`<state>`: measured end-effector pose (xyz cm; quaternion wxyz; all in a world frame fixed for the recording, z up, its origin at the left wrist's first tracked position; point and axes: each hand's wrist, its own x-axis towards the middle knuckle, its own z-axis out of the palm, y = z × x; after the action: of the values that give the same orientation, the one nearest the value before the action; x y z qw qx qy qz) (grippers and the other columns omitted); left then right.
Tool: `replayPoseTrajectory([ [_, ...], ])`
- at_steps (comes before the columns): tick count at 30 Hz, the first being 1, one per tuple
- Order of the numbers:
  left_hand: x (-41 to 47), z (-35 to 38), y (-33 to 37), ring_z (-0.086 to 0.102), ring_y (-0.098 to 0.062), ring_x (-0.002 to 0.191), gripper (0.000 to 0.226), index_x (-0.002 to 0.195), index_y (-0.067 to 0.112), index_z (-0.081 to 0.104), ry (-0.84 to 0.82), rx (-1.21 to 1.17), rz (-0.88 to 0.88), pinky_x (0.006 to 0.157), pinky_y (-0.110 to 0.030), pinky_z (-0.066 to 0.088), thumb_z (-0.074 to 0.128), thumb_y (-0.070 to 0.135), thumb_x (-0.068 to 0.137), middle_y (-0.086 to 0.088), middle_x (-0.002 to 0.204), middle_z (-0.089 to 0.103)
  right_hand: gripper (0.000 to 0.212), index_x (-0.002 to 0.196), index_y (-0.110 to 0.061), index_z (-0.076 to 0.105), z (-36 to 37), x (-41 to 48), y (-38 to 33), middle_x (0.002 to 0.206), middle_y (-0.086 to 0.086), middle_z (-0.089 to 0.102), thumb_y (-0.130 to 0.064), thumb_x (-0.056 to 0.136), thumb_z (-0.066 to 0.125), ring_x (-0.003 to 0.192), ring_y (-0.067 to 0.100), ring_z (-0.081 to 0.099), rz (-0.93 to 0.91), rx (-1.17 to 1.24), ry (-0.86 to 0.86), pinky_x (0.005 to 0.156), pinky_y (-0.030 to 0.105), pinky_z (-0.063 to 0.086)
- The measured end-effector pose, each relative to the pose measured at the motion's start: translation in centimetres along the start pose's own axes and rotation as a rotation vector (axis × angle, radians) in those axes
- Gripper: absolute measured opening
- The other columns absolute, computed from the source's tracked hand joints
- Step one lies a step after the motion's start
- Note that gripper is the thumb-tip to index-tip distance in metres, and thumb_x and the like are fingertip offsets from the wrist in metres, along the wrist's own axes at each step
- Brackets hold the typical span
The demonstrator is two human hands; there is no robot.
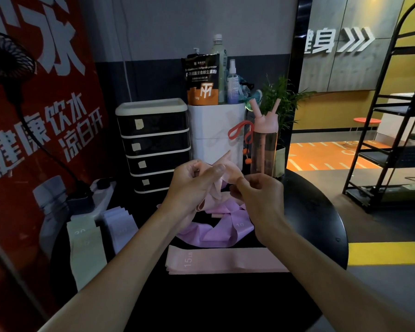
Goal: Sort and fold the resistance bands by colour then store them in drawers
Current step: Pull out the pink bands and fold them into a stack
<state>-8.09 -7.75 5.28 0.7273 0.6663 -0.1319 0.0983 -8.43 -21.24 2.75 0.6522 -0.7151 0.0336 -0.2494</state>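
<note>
While the pink band (pixel 227 165) hangs crumpled between the two hands, the relation that matters is how it lies against the folded pink stack (pixel 225 259) below. The left hand (pixel 192 185) grips the band with curled fingers, thumb laid over it. The right hand (pixel 259 197) pinches its other part close by, so the hands sit near each other above the middle of the desk (pixel 316 219). The band's length runs roughly from 1 o'clock, where a flap stands up, to 7 o'clock, where a loop drops under the left hand.

The folded pink stack, marked 15 LB, lies flat at 6 o'clock from the hands, near the person. Its long axis runs from 9 to 3 o'clock, so the held band probably has to be turned and flattened to match. The right forearm crosses over the stack's right end, and the labelled end sits closer to the left side. Loose lilac bands (pixel 216 230) lie in a heap between the hands and the stack.

The drawer unit (pixel 153 144) stands at 11 o'clock from the hands, nearer the left hand, with all visible drawers closed. A green pile (pixel 86 248) and a pale pile (pixel 120 226) lie folded at 8 o'clock.
</note>
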Motion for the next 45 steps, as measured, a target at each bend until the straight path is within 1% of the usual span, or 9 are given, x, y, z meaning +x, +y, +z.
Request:
replayPoseTrajectory([
  [3,-0.1,-0.1,0.3,0.048,-0.004,0.038,0.037,0.064,0.009,0.044,0.017,0.017,-0.003,0.056,-0.019,0.047,0.065,0.012,0.094,0.005,0.039,0.047,0.009,0.079,-0.018,0.068,-0.2,0.0,0.0,0.074,-0.002,0.069,-0.022,0.084,0.075,0.073,0.015,0.069,-0.051,-0.027,0.013,0.065,0.022,0.057],
  [7,-0.1,-0.2,0.8,0.053,-0.006,0.036,0.031,0.069,0.006,0.046,0.048,-0.018,-0.02,0.041,-0.016,0.044,0.062,0.006,0.095,0.0,0.039,0.048,0.012,0.086,-0.014,0.063,-0.5,-0.2,0.1,0.081,-0.001,0.069,-0.011,0.083,0.075,0.077,0.014,0.069,-0.092,-0.008,0.021,0.069,0.024,0.059],
  [12,0.7,-1.3,0.5,0.047,-0.011,0.041,0.036,0.064,0.001,0.047,0.025,0.053,-0.013,0.058,-0.024,0.054,0.069,0.012,0.091,-0.004,0.043,0.046,0.028,0.102,-0.014,0.061,-0.4,-0.8,-0.5,0.091,-0.001,0.066,0.008,0.084,0.066,0.086,0.016,0.069,-0.09,0.091,-0.086,0.076,0.023,0.059],
  [18,1.4,-2.8,-0.1,0.043,-0.023,0.056,0.049,0.059,-0.004,0.042,-0.006,0.114,-0.036,0.053,-0.026,0.035,0.073,0.018,0.089,-0.012,0.06,0.049,0.038,0.11,-0.008,0.054,-0.9,-1.4,-1.0,0.092,0.016,0.064,0.019,0.083,0.059,0.079,0.022,0.067,-0.087,0.2,-0.261,0.071,0.035,0.059],
  [21,1.8,-3.7,0.0,0.043,-0.027,0.068,0.052,0.075,-0.019,0.043,0.04,0.132,-0.021,0.061,-0.033,0.037,0.068,0.022,0.093,-0.016,0.072,0.051,0.046,0.108,-0.007,0.056,-1.4,-1.3,-0.7,0.095,0.012,0.062,0.027,0.077,0.051,0.078,0.006,0.064,-0.117,0.149,-0.282,0.066,0.023,0.056],
  [24,2.4,-4.7,0.0,0.048,-0.022,0.057,0.047,0.065,-0.002,0.044,0.157,0.17,-0.015,0.059,-0.028,0.046,0.067,0.027,0.095,-0.013,0.06,0.049,0.051,0.107,-0.009,0.061,-2.2,-0.8,-0.3,0.096,-0.004,0.064,0.029,0.075,0.052,0.084,-0.008,0.062,-0.149,0.076,-0.303,0.068,0.014,0.053],
  [31,3.9,-7.1,0.2,0.037,-0.01,0.049,0.047,0.062,0.015,0.036,0.327,0.155,0.029,0.045,-0.009,0.036,0.049,0.029,0.105,-0.003,0.05,0.033,0.033,0.087,-0.019,0.071,-3.6,-0.1,0.5,0.093,-0.006,0.072,0.012,0.087,0.058,0.087,0.003,0.066,-0.255,-0.065,-0.33,0.076,0.016,0.054],
  [37,4.6,-8.3,0.7,0.046,-0.005,0.061,0.035,0.085,0.005,0.05,0.388,-0.056,-0.128,0.06,-0.023,0.041,0.037,0.03,0.106,0.005,0.071,0.046,0.031,0.09,-0.015,0.069,-4.7,0.4,1.2,0.101,0.001,0.068,0.009,0.092,0.049,0.101,0.016,0.062,-0.174,-0.108,-0.503,0.09,0.036,0.052],
  [45,3.7,-7.9,2.0,0.031,-0.01,0.055,0.018,0.068,0.019,0.037,0.33,-0.443,-0.139,0.06,-0.024,0.031,0.037,0.013,0.085,0.002,0.062,0.033,0.015,0.08,0.003,0.063,-5.1,0.6,1.6,0.1,0.011,0.061,-0.002,0.08,0.048,0.099,0.023,0.058,-0.086,-0.068,-0.463,0.079,0.037,0.048],
])
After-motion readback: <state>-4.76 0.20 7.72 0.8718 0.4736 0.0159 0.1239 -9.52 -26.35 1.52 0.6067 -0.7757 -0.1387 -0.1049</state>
